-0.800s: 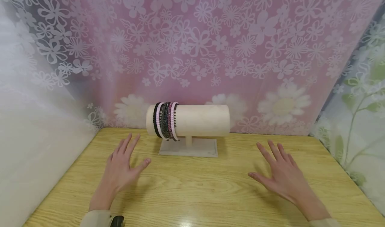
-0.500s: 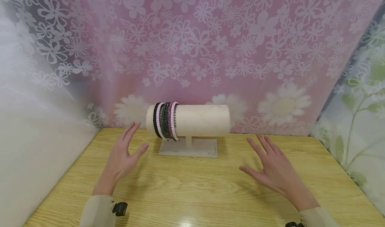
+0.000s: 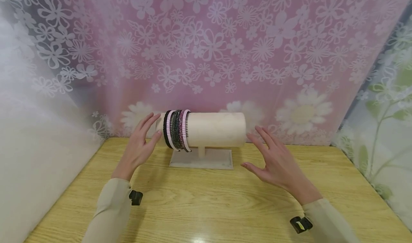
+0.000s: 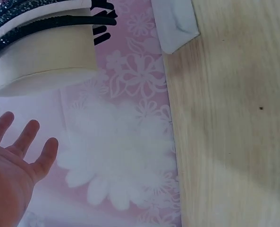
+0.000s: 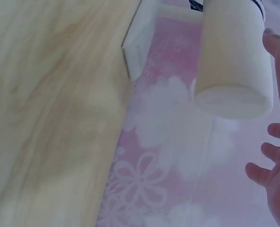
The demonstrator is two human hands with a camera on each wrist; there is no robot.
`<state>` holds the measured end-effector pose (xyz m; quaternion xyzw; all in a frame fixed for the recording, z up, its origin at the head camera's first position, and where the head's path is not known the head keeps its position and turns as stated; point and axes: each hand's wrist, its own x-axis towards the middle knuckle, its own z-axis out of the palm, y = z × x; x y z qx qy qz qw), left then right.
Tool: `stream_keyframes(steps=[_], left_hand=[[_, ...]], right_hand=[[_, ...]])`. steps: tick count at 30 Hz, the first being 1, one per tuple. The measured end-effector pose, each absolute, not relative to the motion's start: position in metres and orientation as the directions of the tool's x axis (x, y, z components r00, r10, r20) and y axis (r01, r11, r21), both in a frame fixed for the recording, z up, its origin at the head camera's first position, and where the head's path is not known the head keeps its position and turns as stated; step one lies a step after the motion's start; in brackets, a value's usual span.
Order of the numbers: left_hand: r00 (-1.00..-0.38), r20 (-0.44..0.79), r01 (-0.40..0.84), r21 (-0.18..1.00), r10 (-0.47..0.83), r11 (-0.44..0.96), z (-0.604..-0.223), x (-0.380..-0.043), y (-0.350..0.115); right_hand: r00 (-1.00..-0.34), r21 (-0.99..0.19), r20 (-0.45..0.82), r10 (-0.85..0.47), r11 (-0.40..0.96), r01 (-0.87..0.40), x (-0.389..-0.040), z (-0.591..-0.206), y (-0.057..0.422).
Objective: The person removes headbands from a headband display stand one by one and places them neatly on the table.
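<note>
A cream cylindrical display stand (image 3: pixel 217 129) stands at the back of the table, its roll lying level on a short post and flat base (image 3: pixel 201 160). Several headbands (image 3: pixel 176 130), black, pink and glittery, are fitted side by side round its left part; some show comb teeth. My left hand (image 3: pixel 136 148) is raised at the roll's left end, fingers spread. In the left wrist view a gap shows between that hand (image 4: pixel 10 175) and the roll. Off the roll's right end hovers my right hand (image 3: pixel 278 164), fingers extended, holding nothing; the right wrist view shows it (image 5: pixel 277 175) beside the bare end.
The wood-grain table (image 3: pixel 206 203) reaches back to a pink flowered curtain (image 3: pixel 209 49). A pale curtain (image 3: pixel 38 139) hangs at the left, and one with green leaves (image 3: pixel 383 128) at the right. Black wrist cameras (image 3: pixel 300 224) sit at both sleeves.
Both hands have moved forward and inward, the left to the roll's left end, the right close to its right end. The stand and headbands have stayed in place.
</note>
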<state>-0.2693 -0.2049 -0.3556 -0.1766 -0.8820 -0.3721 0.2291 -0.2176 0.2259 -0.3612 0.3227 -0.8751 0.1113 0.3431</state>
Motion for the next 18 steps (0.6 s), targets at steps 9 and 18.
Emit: stream_keyframes(steps=[9,18], left_hand=[[-0.837,0.508,0.495,0.542,0.205,0.68,-0.351,-0.283,-0.202],[-0.848,0.471,0.504,0.571,0.245,0.648,-0.353,-0.285,-0.196]], right_hand=[[-0.463,0.073,0.706,-0.536,0.705,-0.705,-0.235,-0.345,0.199],[-0.42,0.123,0.671,-0.611,0.65,-0.75,-0.253,-0.324,0.174]])
